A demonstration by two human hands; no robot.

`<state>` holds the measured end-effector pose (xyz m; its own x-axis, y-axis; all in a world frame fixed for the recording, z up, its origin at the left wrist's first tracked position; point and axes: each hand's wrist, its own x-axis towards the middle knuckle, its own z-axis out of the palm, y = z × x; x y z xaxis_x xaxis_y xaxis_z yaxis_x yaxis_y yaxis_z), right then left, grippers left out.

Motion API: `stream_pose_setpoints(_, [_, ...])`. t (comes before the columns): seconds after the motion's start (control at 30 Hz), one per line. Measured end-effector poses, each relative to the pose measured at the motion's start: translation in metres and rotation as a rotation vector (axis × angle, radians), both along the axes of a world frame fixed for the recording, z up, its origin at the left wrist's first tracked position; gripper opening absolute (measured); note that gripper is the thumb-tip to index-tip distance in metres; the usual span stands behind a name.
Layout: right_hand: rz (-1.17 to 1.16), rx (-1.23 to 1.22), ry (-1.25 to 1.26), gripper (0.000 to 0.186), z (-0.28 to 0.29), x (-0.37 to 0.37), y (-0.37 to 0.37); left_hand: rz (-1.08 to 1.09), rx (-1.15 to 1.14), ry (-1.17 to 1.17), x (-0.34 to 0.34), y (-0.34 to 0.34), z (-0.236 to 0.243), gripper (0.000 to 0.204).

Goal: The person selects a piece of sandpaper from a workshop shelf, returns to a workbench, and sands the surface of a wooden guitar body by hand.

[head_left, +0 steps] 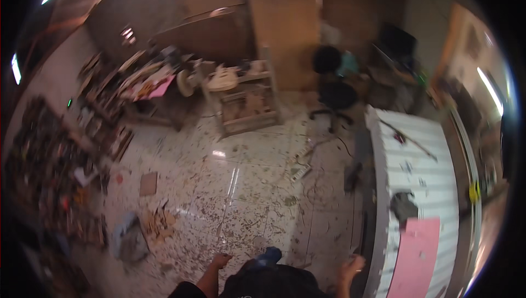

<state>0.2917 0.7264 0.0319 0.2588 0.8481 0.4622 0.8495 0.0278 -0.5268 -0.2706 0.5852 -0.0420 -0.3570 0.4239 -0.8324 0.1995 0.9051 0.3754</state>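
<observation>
We see the left hand [221,260] low in the view, above the tiled floor [249,174] strewn with shavings; its fingers look bent, pointing inward, but they are small and blurred, and we cannot tell how tightly they close or whether they grip anything. The right hand [352,265] is near the long side of the table with a white ribbed top [419,180], at the lower right; its fingers seem curled too, yet we cannot make out whether they are clenched or grasping something. On that top we find a pink sheet [417,257] at the near end, a dark crumpled bundle [404,206] just beyond it, and a thin stick [412,142] lying aslant toward the far end. Ahead of us, well apart from both hands, stand a black swivel chair [335,95] and a wooden stand [249,126]; to the left, a square brown board [148,184] lies on the floor.
</observation>
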Motion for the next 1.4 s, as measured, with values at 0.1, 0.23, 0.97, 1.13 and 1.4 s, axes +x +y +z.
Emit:
stream_pose_setpoints(0.1, [0.354,-0.769,0.458,0.025,-0.027,-0.097,0.067,0.145,-0.086,-0.011,-0.045,0.021,-0.001,0.064])
stream_pose_setpoints(0.23, [0.427,-1.411,0.599,0.033,-0.056,-0.157,0.124,0.561,0.000,-0.224,-0.105,0.045,-0.001,0.061])
stream_pose_setpoints(0.97, [1.079,-1.008,-0.196,0.021,-0.186,-0.885,0.787,0.302,0.057,0.244,-0.337,0.153,0.008,0.026])
stream_pose_setpoints(1.13, [1.278,-1.089,0.425,0.040,-0.071,-1.223,0.792,0.858,-0.164,-0.039,-0.462,0.217,-0.028,0.026])
stream_pose_setpoints(1.4, [1.111,-1.739,0.589,0.048,0.035,-1.393,0.686,0.392,-0.064,0.212,-0.789,0.262,-0.054,0.030])
